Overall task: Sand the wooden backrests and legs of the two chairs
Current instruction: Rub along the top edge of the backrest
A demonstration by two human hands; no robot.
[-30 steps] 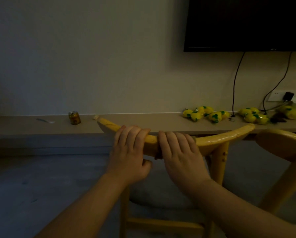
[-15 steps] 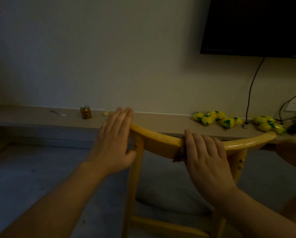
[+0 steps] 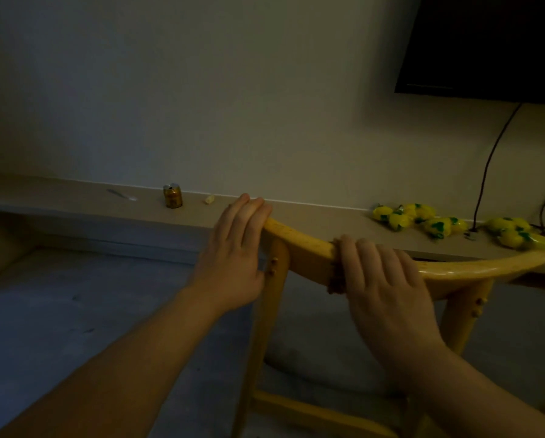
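Dimly lit as the room is, much escapes you in the head view: the second chair is only a dark blur at the right edge, the black screen (image 3: 486,45) on the wall is cut off by the frame, and the seat below the rail is a grey shape without detail.

Your left hand (image 3: 233,257) lies flat with its fingers straight and together, pressed against the left end of the curved yellow wooden backrest (image 3: 306,251); its grip is not closed around anything. Your right hand (image 3: 388,286) is curled over the top of the same rail, near its middle, clamping a rough brown piece of sandpaper (image 3: 336,279) whose edge shows just left of your fingers. The chair's yellow wooden leg (image 3: 264,317) drops below the rail between your two wrists.

Behind the rail runs a long beige shelf (image 3: 75,200) carrying a small golden drink can (image 3: 172,196), a pale scrap beside it, and yellow-and-green wrapped packets (image 3: 422,219). Dark cables (image 3: 489,159) hang down the wall.
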